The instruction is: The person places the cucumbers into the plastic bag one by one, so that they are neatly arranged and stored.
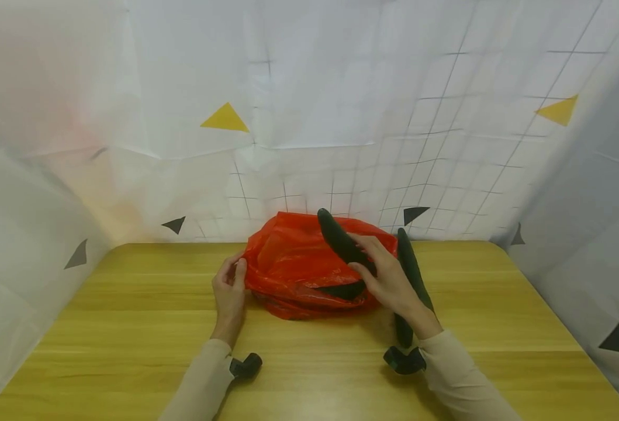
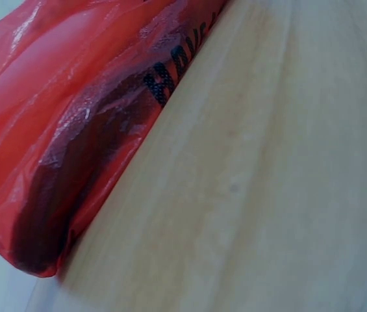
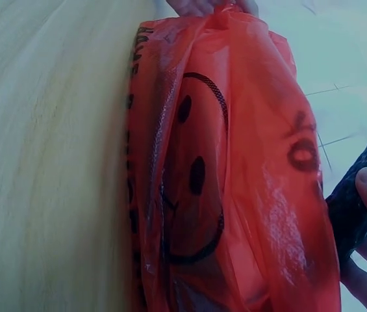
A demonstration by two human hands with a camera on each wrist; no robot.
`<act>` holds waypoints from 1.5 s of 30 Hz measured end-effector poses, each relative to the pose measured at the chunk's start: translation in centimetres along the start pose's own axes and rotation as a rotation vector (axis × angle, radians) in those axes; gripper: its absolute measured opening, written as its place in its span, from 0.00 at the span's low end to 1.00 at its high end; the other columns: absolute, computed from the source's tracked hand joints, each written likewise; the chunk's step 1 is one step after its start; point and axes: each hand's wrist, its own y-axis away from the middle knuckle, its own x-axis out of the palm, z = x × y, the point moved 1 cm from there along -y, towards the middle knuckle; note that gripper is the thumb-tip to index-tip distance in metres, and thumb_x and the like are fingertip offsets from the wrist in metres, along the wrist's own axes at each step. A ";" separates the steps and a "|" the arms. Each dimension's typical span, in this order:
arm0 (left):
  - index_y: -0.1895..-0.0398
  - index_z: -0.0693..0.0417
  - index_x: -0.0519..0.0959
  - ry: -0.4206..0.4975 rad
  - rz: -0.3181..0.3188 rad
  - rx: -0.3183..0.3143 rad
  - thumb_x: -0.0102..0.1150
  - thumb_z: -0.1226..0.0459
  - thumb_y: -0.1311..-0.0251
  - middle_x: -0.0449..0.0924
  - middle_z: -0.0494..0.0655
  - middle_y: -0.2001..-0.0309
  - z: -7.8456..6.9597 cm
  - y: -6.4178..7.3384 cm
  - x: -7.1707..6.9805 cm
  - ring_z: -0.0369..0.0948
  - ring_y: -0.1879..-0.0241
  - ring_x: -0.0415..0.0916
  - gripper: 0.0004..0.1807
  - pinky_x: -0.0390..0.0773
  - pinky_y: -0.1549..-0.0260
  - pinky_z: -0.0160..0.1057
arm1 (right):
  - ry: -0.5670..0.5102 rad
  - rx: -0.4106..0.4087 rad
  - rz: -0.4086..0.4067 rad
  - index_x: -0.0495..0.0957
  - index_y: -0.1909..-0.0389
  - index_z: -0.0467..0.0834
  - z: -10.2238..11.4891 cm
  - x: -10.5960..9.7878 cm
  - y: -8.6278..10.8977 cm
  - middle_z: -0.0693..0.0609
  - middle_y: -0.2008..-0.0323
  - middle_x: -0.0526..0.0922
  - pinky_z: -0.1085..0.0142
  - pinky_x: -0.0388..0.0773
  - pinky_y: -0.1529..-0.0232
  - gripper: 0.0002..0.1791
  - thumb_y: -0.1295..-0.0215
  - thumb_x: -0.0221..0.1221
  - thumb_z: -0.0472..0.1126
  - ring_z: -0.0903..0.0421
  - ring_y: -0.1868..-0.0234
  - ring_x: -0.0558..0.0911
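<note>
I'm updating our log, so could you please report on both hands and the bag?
Left hand grips edge of red bag. Right hand holds one cucumber over bag's open mouth. Loose cucumbers right of bag, clear of opening.

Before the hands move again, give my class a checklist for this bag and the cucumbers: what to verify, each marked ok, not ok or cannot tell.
1. Left hand gripping the red bag: ok, at its left edge.
2. Right hand holding the raised cucumber: ok, fingers and thumb around it.
3. Bag open: ok, a dark green item shows inside.
4. Contents countable: cannot tell; folds hide part of the inside.
5. Raised cucumber not touching the bag: cannot tell; they overlap in view.
6. Space beside the right arm free: not ok; another cucumber lies there, partly hidden.
</note>
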 end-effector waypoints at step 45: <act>0.46 0.56 0.76 -0.031 0.006 0.036 0.54 0.57 0.35 0.79 0.42 0.51 1.3 -0.3 -0.3 0.38 0.54 0.74 0.18 0.77 0.53 0.27 | 0.049 -0.013 0.096 0.69 0.37 0.47 -0.4 3.3 0.0 0.54 0.45 0.76 0.57 0.74 0.43 0.27 0.38 0.60 0.36 0.57 0.43 0.74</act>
